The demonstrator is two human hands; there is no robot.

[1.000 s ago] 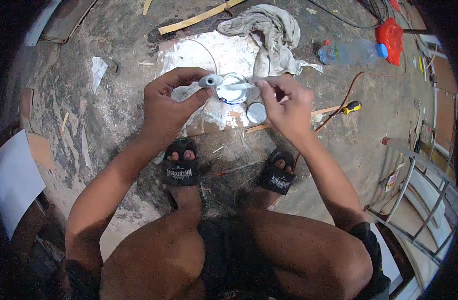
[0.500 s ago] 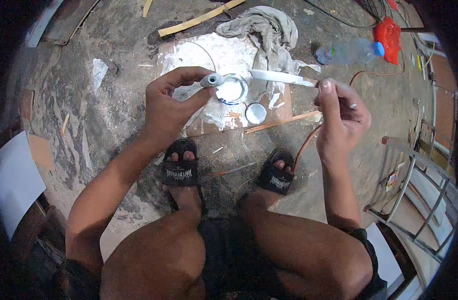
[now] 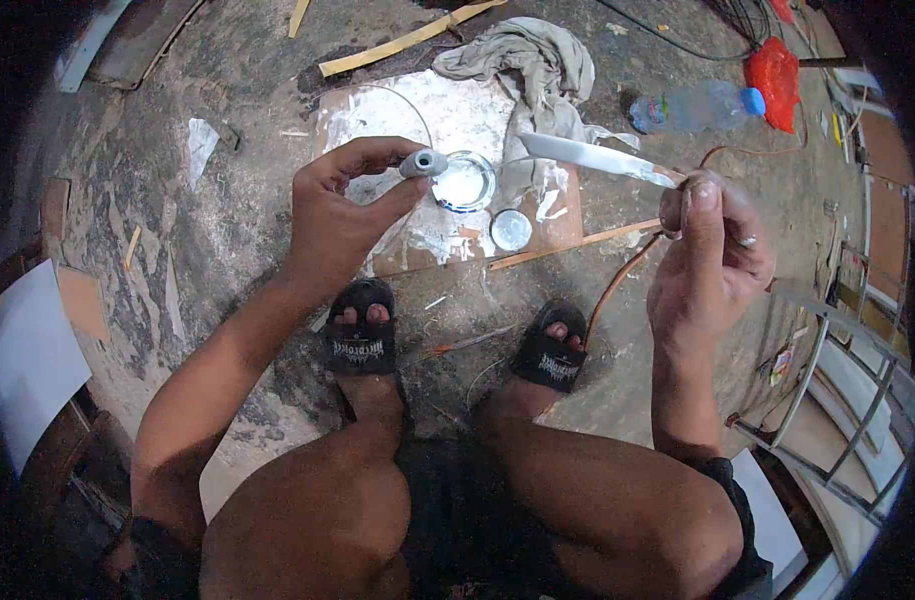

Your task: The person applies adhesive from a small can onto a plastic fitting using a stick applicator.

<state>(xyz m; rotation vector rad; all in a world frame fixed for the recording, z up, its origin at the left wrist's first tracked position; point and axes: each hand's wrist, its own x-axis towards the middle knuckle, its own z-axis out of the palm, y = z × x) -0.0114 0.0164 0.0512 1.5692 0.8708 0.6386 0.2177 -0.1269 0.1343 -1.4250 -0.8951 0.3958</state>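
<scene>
My left hand point(image 3: 343, 200) pinches a small grey tube-like piece point(image 3: 424, 163) between thumb and fingertips, its round hole facing me. The rest of that piece is hidden. My right hand point(image 3: 713, 250) grips one end of a narrow flat stick or blade point(image 3: 598, 157) coated in white, which points left. A white spot shows by its fingers. Below and between the hands is an open round tin point(image 3: 465, 182) of white paint or paste, with a round lid point(image 3: 511, 230) beside it. Both lie on a white-smeared board point(image 3: 398, 240).
A crumpled grey cloth point(image 3: 528, 55) lies behind the tin. A plastic bottle point(image 3: 693, 107) and red bag point(image 3: 775, 80) are at the upper right. Wood strips point(image 3: 408, 40) and cables lie on the floor. My sandalled feet point(image 3: 363, 330) are close to the board; a metal frame point(image 3: 858, 390) stands at right.
My right hand has moved right, away from the left hand, carrying the white-coated stick, which now slopes down more toward the hand. The left hand stays nearly in place.
</scene>
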